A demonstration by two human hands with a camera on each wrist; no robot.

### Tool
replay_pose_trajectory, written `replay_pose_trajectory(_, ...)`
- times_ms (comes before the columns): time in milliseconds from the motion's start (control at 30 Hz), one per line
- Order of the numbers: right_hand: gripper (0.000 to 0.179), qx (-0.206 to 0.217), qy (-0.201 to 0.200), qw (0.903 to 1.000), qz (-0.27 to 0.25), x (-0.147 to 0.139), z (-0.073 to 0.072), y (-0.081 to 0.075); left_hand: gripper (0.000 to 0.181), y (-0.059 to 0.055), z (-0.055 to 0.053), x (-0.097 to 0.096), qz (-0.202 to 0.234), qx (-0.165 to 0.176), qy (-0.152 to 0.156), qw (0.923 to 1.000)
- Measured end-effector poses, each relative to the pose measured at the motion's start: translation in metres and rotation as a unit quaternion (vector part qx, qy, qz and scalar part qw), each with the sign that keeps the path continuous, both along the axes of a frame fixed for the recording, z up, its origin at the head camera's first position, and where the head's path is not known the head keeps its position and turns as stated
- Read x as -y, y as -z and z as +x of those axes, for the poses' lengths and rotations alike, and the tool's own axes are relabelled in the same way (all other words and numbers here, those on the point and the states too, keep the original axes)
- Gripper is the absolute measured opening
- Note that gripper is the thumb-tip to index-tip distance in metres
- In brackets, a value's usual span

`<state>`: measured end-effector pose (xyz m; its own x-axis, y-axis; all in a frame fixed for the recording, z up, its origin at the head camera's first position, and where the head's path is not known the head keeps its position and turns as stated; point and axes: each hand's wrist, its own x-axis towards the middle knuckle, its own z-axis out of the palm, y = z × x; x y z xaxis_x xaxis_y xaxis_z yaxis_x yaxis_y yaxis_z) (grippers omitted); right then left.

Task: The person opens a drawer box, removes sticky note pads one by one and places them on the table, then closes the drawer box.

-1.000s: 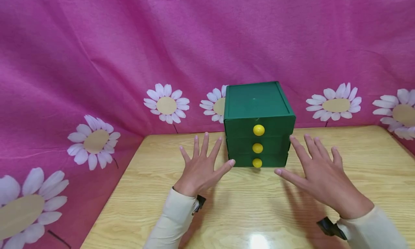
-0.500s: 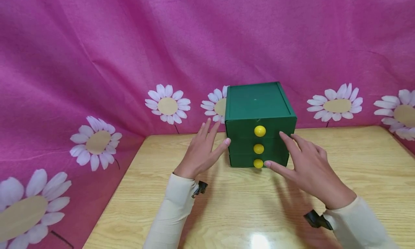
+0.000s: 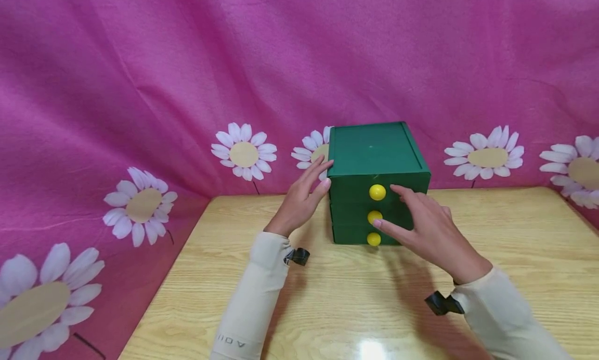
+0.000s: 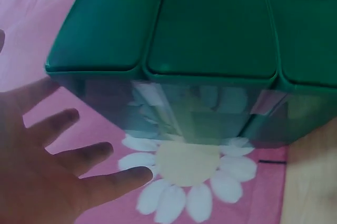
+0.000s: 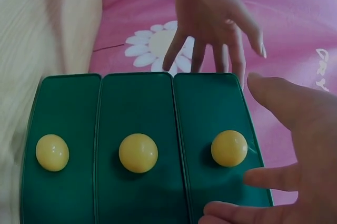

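Observation:
A green three-drawer box (image 3: 379,149) stands on the table, all drawers closed, each with a round yellow knob. My left hand (image 3: 299,204) is at the box's left side, fingers extended and spread, fingertips right by the upper left edge. In the left wrist view the left fingers (image 4: 105,187) lie alongside the box's side wall. My right hand (image 3: 432,232) is in front of the drawers, thumb and fingers apart. Its index fingertip is just right of the top knob (image 3: 377,192), and its thumb overlaps the middle knob (image 3: 374,217). The bottom knob (image 3: 373,239) is below the thumb.
The wooden table (image 3: 224,277) runs up to a pink cloth (image 3: 281,63) printed with white daisies, close behind the box. Each sleeve carries a black strap piece, such as the left one (image 3: 298,256).
My left hand has moved forward and up to the box's left side. The right hand has moved left and up across the drawer fronts, towards the top knob. The box stays closed.

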<state>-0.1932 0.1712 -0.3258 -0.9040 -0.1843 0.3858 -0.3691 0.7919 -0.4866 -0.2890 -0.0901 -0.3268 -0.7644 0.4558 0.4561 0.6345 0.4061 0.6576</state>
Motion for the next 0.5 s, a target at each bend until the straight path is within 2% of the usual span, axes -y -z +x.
replay_pose_trajectory(167, 0.081, -0.008, -0.011, 0.9999, -0.008, 0.004, -0.005, -0.001, 0.046, 0.004, -0.012, -0.007, 0.024, -0.001, 0.014, 0.9996)
replay_pose_trajectory(267, 0.078, -0.015, -0.014, 0.9997, -0.013, 0.005, -0.007, -0.002, 0.044, 0.003, -0.014, -0.011, 0.037, 0.003, 0.024, 0.999)
replay_pose_trajectory(333, 0.076, -0.022, -0.014, 0.9995, -0.016, 0.007, -0.008, -0.002, 0.044, 0.0, -0.012, -0.013, 0.046, 0.01, 0.031, 0.9984)
replay_pose_trajectory(500, 0.069, -0.035, -0.002, 0.9992, -0.021, 0.012, -0.013, -0.001, 0.045, -0.017, 0.0, -0.017, 0.059, 0.023, 0.041, 0.9972)
